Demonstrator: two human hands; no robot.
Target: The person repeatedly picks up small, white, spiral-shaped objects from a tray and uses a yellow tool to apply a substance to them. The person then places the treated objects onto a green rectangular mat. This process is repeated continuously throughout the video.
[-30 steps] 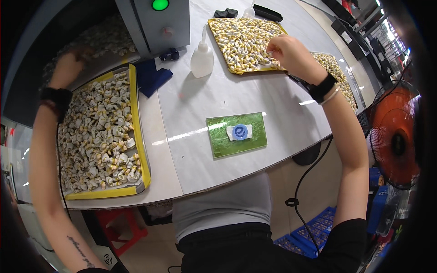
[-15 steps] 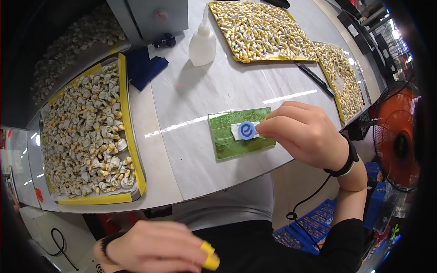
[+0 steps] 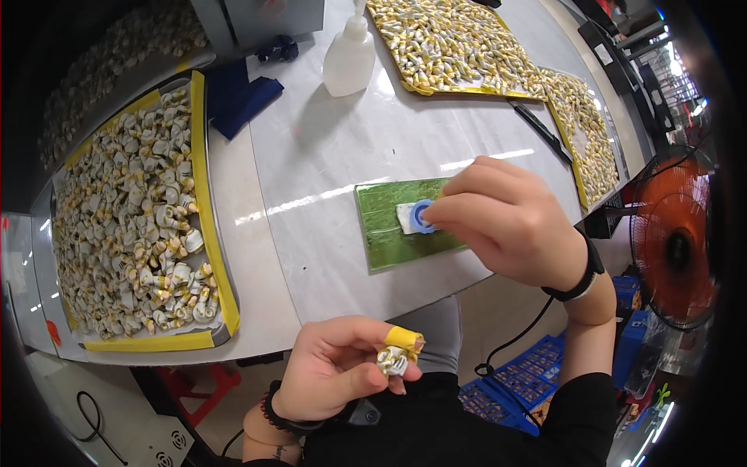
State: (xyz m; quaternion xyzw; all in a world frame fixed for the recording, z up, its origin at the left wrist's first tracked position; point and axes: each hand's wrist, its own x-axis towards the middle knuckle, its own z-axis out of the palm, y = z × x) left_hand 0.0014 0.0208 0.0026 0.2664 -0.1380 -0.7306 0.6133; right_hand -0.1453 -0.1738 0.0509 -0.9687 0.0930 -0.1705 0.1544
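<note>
My left hand point(image 3: 342, 362) is closed in a pinch on a small white figurine point(image 3: 393, 360) with grey and yellow marks, held in front of the table edge. One finger of that hand wears a yellow wrap point(image 3: 403, 338). My right hand point(image 3: 506, 218) has its fingertips pinched together at a small round blue cap point(image 3: 421, 216). Whatever lies between those fingertips is hidden from view. Under the cap sits a white patch point(image 3: 405, 219), on a green rectangular slab point(image 3: 389, 247) lying on the table.
A yellow-edged tray point(image 3: 204, 171) of similar figurines stands at left. Two more filled trays, one far point(image 3: 467, 95) and one right point(image 3: 577, 175), flank a black knife-like tool point(image 3: 541, 132). Also here: a clear squeeze bottle point(image 3: 348, 62), dark blue cloth point(image 3: 245, 109), orange fan point(image 3: 677, 249).
My left hand has risen and turned, bringing the held figurine into sight. My right fingertips have shifted slightly left and now cover part of the blue cap.
</note>
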